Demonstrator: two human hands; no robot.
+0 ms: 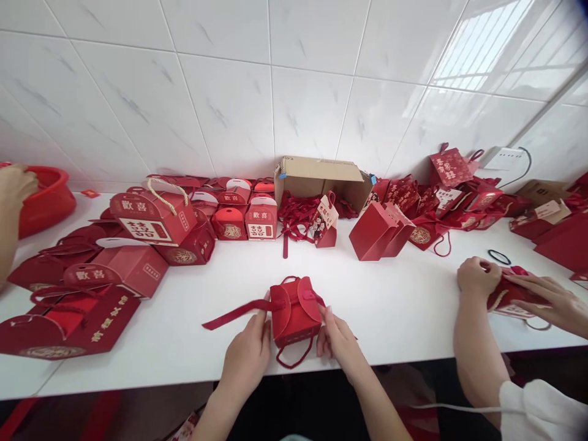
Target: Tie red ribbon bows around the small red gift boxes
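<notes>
In front of me on the white table is a small red gift box with rounded flaps folded over its top and red cord handles at front and back. A red ribbon passes through the flaps, its long tail lying out to the left. My left hand is closed at the box's left side, with the ribbon at its fingertips. On the right, my right hand pinches the ribbon's other end close to the box. Part of that end is hidden behind my fingers.
Finished-looking red boxes are stacked at left. A cardboard box with red ribbons stands by the wall, near folded red cartons. A co-worker's hands handle another box at right; another person's hand is by a red basin.
</notes>
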